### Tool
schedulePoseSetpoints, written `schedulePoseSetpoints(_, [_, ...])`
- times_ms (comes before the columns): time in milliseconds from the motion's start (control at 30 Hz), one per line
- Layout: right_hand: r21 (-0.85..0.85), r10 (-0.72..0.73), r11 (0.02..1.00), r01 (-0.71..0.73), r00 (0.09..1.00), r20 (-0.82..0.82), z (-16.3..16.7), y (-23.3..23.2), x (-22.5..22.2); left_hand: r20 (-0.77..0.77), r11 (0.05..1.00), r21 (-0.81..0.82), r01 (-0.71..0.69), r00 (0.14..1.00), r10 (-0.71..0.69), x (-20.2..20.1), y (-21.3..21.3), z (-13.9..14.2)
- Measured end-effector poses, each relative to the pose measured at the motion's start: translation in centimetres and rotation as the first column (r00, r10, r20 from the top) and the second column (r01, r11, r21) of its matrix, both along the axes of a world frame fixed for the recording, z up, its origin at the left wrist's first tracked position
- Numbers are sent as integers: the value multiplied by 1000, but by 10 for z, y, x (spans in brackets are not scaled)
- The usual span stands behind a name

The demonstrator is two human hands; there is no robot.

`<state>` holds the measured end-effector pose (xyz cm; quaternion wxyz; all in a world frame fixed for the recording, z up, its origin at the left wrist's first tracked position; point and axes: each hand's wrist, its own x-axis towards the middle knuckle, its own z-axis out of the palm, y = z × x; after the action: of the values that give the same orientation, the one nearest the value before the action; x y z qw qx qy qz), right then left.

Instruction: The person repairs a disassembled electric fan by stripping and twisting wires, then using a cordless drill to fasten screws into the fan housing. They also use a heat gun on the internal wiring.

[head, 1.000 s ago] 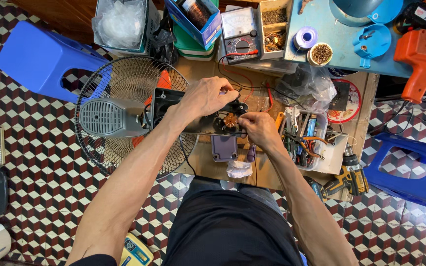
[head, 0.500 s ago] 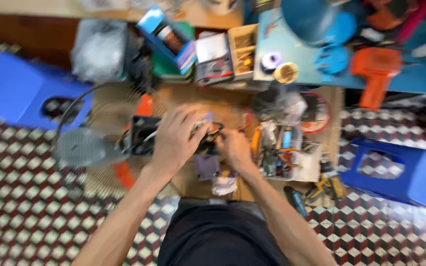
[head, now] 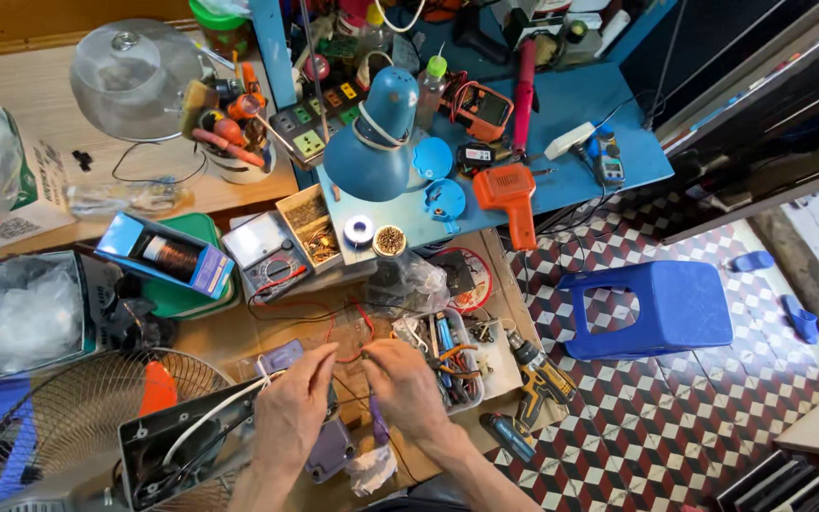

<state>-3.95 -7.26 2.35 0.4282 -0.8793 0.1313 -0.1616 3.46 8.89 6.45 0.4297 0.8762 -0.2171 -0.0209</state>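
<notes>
Hands meet at board centre. Left hand (head: 294, 410) pinches thin wire (head: 353, 358); right hand (head: 408, 387) pinches its other end at 3 o'clock. Wire axis 9-to-3, between fingertips. Fan housing (head: 177, 455) at 8 o'clock.

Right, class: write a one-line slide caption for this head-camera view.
Two hands, left and right, work thin wires over a cluttered repair bench, beside a fan.

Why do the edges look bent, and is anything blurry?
Head view: a wide lens bows the edges, so the fan and blue stool curve outward; light is soft and even, shadows faint; the left hand and right hand look sharp.
</notes>
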Motion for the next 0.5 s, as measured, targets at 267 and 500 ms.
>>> schedulePoseSetpoints(267, [-176,-372,920,351,923,-100,-4,-172,-1,-69,964,260,-59,994,79,18,-104,-9])
schedulePoseSetpoints(500, [39,-474,879,475,880,-16,-6,-239,-1,254,975,52,-216,947,196,139,-193,-61])
